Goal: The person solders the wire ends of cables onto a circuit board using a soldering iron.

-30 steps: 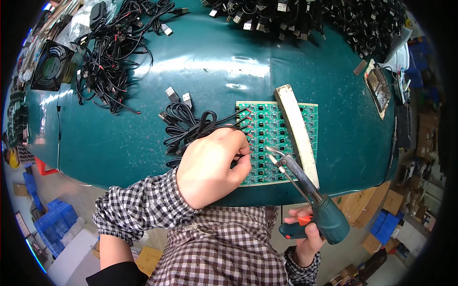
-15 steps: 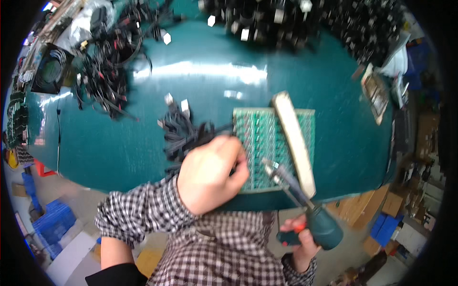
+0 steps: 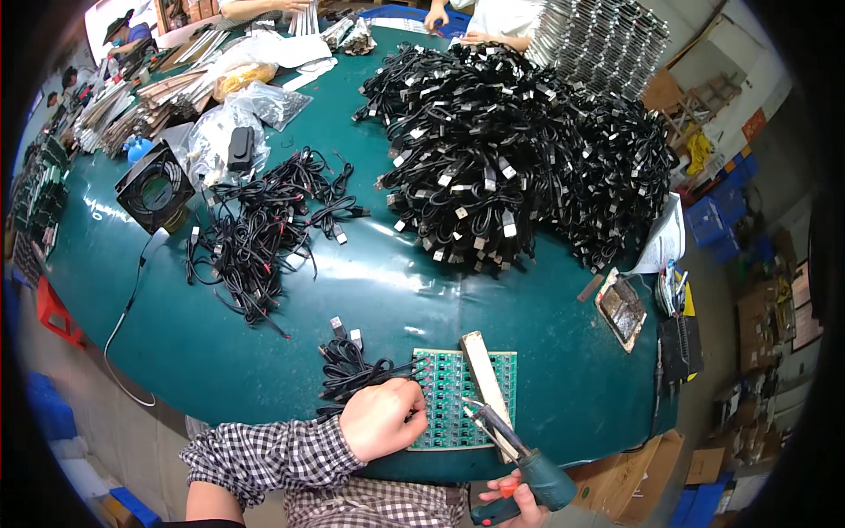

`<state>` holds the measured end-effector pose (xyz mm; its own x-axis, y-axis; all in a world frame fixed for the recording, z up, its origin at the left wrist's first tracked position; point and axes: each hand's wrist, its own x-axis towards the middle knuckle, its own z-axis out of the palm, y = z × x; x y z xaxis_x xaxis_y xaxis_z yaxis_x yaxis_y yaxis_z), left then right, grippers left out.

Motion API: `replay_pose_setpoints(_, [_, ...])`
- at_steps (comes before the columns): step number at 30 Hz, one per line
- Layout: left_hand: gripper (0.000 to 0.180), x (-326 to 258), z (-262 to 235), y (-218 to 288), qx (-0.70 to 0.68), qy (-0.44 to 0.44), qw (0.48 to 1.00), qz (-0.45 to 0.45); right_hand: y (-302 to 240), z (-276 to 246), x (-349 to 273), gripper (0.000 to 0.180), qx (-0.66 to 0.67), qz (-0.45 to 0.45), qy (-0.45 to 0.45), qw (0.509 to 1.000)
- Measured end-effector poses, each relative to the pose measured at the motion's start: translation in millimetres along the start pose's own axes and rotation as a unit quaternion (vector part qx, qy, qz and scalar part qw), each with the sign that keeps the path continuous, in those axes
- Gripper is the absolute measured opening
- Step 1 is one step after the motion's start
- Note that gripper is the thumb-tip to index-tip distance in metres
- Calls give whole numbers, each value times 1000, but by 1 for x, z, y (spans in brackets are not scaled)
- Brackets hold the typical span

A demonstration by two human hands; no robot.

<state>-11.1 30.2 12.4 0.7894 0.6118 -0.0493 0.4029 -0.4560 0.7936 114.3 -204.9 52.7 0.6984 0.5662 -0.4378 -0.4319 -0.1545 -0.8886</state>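
My left hand (image 3: 378, 418) is closed at the left edge of a green panel of small circuit boards (image 3: 446, 374), its fingers pinched on a black USB cable whose end is hidden by them. Beside that hand lies a bunch of black USB cables (image 3: 350, 368) with silver plugs. My right hand (image 3: 519, 503) grips a green soldering gun (image 3: 547, 480) with a red trigger. The gun's metal tip hovers over the panel's middle, and I cannot tell whether it touches. A pale, worn bar (image 3: 482, 365) lies slantwise across the panel, partly behind the gun.
A big heap of black USB cables (image 3: 466, 167) covers the far table. A smaller cable pile (image 3: 255, 238) and a black fan (image 3: 156, 187) sit left. A stained tray (image 3: 621, 310) lies right. Across the table are another person's hands (image 3: 437, 18).
The view has tilted up, bringing the far table and other people into sight. My hands, the panel and the soldering gun keep about the same places relative to one another.
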Motion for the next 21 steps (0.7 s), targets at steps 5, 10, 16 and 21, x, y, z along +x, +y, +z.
replay_pose_setpoints(5, [10,8,-4,-4,1,15,999,34,15,-13,7,35,35,-31,0,999])
replay_pose_setpoints(10, [12,13,-5,-3,3,12,1000,8,7,-4,10,41,20,-47,-8,999])
replay_pose_setpoints(16, [12,10,1,-5,-14,10,1000,-2,12,-7,6,46,-18,-48,7,999])
replay_pose_setpoints(21, [12,5,2,0,-34,30,999,-15,15,-14,2,47,-18,-33,-14,999])
